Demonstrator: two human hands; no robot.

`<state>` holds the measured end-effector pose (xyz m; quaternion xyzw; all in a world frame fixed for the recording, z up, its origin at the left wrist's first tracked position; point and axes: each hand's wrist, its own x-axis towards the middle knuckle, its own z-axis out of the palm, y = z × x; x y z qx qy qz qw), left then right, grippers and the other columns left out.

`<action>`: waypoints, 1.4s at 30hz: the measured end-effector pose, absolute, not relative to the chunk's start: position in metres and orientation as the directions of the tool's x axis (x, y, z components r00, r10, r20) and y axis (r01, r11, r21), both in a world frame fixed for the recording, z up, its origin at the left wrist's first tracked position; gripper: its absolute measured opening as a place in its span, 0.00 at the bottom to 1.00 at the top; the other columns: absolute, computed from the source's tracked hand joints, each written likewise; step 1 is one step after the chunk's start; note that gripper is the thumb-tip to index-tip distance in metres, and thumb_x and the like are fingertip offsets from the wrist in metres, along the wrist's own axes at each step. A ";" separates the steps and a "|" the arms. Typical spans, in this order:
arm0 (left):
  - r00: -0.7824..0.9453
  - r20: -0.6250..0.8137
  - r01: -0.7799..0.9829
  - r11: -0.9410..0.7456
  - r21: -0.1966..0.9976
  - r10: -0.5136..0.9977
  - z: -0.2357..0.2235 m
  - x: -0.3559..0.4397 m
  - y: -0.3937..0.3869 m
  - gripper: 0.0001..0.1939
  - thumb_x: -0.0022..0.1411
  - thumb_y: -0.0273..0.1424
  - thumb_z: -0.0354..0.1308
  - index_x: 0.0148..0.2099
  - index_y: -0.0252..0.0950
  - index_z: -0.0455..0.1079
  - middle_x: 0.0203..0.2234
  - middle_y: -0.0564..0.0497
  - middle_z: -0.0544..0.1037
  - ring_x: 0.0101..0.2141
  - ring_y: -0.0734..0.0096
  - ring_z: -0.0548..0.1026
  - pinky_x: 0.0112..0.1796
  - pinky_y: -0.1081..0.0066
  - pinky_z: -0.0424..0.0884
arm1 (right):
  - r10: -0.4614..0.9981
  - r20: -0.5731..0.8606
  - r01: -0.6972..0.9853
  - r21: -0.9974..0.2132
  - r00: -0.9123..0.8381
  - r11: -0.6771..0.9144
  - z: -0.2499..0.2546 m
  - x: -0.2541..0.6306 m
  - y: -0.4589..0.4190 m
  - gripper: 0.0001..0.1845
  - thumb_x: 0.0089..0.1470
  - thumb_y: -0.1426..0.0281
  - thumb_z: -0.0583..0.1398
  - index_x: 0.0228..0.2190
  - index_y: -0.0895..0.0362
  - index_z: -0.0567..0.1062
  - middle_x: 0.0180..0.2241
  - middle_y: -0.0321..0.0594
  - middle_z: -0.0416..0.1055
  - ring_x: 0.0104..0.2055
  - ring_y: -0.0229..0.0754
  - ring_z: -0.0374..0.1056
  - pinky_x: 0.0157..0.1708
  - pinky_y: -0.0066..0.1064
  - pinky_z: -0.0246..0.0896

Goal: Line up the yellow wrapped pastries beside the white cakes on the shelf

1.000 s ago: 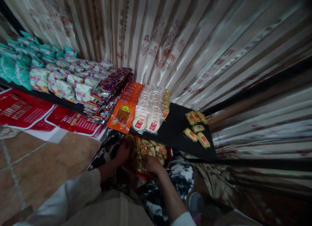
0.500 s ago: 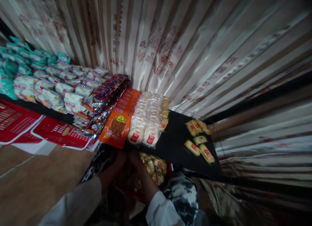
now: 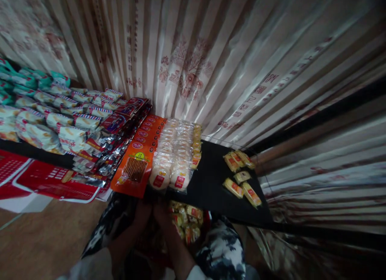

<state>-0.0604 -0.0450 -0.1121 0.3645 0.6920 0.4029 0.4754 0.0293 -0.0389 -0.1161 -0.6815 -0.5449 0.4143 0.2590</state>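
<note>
My left hand [image 3: 142, 211] and my right hand [image 3: 161, 211] are close together in the shadow under the front edge of a black shelf [image 3: 211, 191]. Their fingers are hidden in the dark, so what they hold cannot be made out. Just right of my right hand, small yellow wrapped snacks [image 3: 188, 219] fill a red container [image 3: 206, 221] between my knees. Above the hands, on the shelf, lie two rows of round white crackers [image 3: 170, 163] in clear wrap. An orange snack packet [image 3: 135, 163] lies beside them on the left.
Several loose yellow wrapped snacks [image 3: 241, 175] lie at the shelf's right end. Further left are dark red packets [image 3: 120, 119], white snack bags [image 3: 66, 123] and green bags [image 3: 27, 79]. Red printed sheeting [image 3: 60, 179] hangs along the front. A pleated curtain [image 3: 193, 50] stands behind.
The view has shifted, so the shelf goods appear lower and further left. Both hands stay under the shelf edge, side by side.
</note>
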 end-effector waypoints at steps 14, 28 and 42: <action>-0.161 -0.367 0.342 0.400 0.850 0.916 -0.056 -0.065 -0.108 0.20 0.53 0.41 0.53 0.41 0.31 0.71 0.39 0.40 0.78 0.43 0.56 0.75 0.49 0.60 0.67 | 0.936 -0.349 0.597 -0.759 -0.036 -0.260 -0.035 0.060 -0.115 0.22 0.53 0.72 0.53 0.49 0.60 0.73 0.51 0.49 0.70 0.54 0.47 0.65 0.56 0.39 0.56; 0.062 -0.221 0.269 0.197 0.943 0.973 0.015 -0.031 -0.095 0.07 0.51 0.29 0.52 0.33 0.37 0.70 0.28 0.52 0.75 0.31 0.69 0.72 0.37 0.70 0.68 | 0.980 -0.194 0.177 -0.964 0.043 -0.199 -0.002 0.109 -0.128 0.16 0.47 0.60 0.60 0.37 0.54 0.74 0.38 0.41 0.76 0.41 0.47 0.72 0.43 0.40 0.66; 0.063 -0.298 -0.139 0.304 0.942 0.952 0.047 0.001 -0.069 0.33 0.52 0.37 0.55 0.60 0.33 0.58 0.17 0.61 0.65 0.16 0.81 0.62 0.19 0.79 0.58 | 0.935 -0.320 -0.225 -0.933 0.154 -0.283 0.019 0.130 -0.115 0.24 0.48 0.54 0.60 0.43 0.56 0.72 0.39 0.43 0.76 0.37 0.45 0.73 0.35 0.34 0.69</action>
